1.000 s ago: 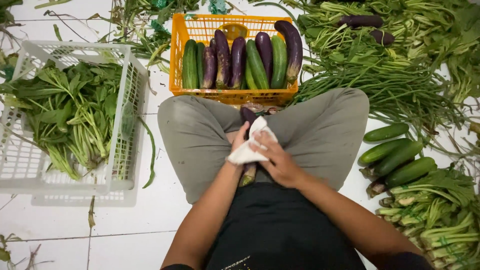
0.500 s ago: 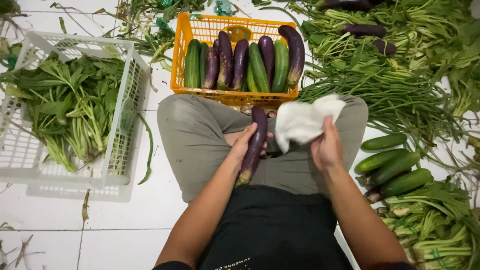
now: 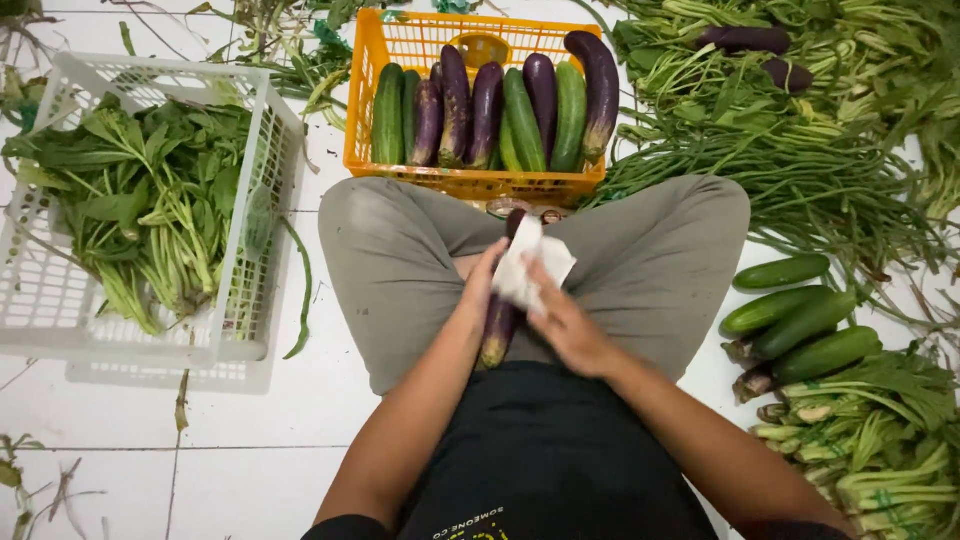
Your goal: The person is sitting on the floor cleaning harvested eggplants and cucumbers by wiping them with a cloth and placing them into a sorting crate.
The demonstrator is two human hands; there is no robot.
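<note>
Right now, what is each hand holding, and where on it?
Left hand grips a purple eggplant around its middle. Right hand presses a white cloth against the eggplant's upper part.

White tiled floor [image 3: 250,450] — dark grout lines, evenly lit.

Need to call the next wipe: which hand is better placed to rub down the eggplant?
Right, probably. The right hand already presses the white cloth against the eggplant, while the left hand grips it.
</note>
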